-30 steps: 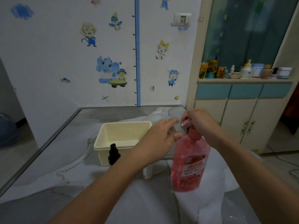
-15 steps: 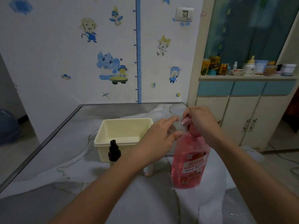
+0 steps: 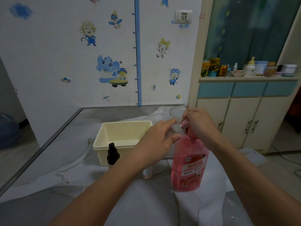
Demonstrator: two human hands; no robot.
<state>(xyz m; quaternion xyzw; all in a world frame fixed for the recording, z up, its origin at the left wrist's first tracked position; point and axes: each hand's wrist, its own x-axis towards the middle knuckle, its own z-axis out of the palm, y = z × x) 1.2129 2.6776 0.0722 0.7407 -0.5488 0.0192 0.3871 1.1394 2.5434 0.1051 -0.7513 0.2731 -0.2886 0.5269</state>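
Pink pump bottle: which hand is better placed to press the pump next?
Right. The right hand grips the pump head of the pink bottle; the left hand holds a clear piece beside the nozzle.

The bench (image 3: 91, 118) has a grey, marbled top with a thin metal edge, and its far side stands against the wall. A crumpled white sheet (image 3: 146, 201) covers most of its near and right part. On the sheet stand a cream plastic tub (image 3: 125, 122), a small black spray bottle (image 3: 112, 154) just in front of it, a small white bottle (image 3: 147, 174) and a tall red pump bottle (image 3: 189, 165) to the right.
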